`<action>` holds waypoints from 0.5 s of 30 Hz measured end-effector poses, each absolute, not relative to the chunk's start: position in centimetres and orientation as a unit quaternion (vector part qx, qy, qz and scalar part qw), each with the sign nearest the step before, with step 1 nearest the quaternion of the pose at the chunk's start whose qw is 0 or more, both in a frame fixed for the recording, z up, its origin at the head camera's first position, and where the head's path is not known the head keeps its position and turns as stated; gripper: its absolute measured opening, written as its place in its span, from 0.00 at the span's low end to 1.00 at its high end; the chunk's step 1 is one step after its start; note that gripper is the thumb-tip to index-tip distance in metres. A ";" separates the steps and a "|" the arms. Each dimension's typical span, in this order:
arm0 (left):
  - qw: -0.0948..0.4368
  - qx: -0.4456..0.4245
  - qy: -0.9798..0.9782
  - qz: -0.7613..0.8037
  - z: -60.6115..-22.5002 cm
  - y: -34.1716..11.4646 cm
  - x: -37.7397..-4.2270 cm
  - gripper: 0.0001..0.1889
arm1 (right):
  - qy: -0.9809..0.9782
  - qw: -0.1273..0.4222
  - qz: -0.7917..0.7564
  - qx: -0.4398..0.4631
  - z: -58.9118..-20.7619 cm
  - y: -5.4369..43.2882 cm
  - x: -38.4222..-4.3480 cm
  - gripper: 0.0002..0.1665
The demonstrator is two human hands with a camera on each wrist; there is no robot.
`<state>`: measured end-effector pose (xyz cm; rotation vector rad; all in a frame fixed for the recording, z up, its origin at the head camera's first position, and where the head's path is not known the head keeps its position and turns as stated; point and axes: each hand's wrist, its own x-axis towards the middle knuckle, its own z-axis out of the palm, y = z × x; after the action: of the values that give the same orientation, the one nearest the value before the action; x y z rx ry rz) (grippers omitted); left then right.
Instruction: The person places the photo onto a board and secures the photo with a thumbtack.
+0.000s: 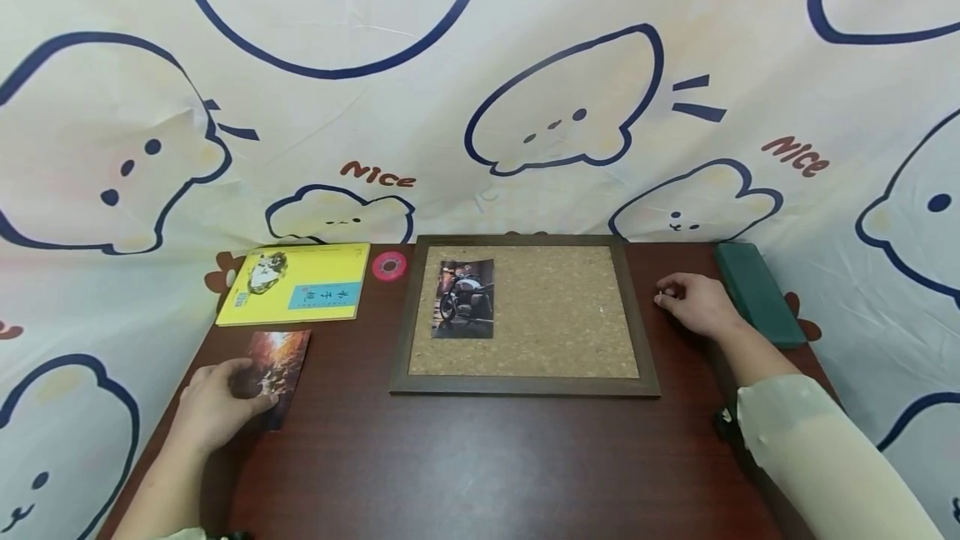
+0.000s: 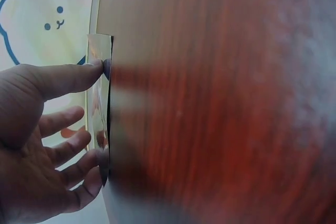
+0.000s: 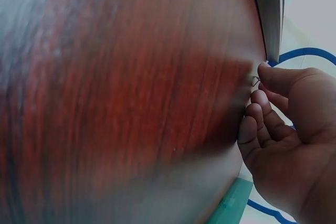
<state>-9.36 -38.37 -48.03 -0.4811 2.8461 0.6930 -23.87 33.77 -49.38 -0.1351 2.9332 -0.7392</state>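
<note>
On the left of the table, my left hand (image 1: 217,407) grips a photo card (image 1: 283,363) with a fiery orange-and-dark picture. In the left wrist view, the thumb lies at one part of the card's (image 2: 98,106) edge and the fingertips at another. My right hand (image 1: 697,304), beside the corkboard's right side, has thumb and fingertips together at a tiny pin-like metal piece (image 3: 255,81), too small to make out exactly. Between the hands lies the wood-framed corkboard (image 1: 555,315). A motorcycle photo (image 1: 465,300) rests on its left part.
A yellow book (image 1: 273,286) lies at the back left, with a pink tape roll (image 1: 389,266) beside it. At the back right, a dark green case (image 1: 759,294) lies close to my right wrist. A patterned cloth wall (image 1: 525,107) rises behind the table.
</note>
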 end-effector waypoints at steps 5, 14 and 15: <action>0.089 -0.157 0.953 0.245 -48.0 -38.4 -9.5 0.48 | 0.969 0.047 -0.238 -0.049 -49.5 33.7 -24.0 0.18; 0.103 -0.163 0.950 0.247 -47.7 -38.4 -9.7 0.45 | 0.972 0.042 -0.229 -0.044 -49.5 33.5 -24.0 0.15; 0.105 -0.163 0.950 0.247 -47.7 -38.4 -9.7 0.44 | 0.972 0.041 -0.228 -0.045 -49.6 33.5 -24.1 0.15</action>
<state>-9.72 -38.42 -47.73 -0.4792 2.7991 0.7279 -24.08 33.49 -49.55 -0.1372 2.9752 -0.6973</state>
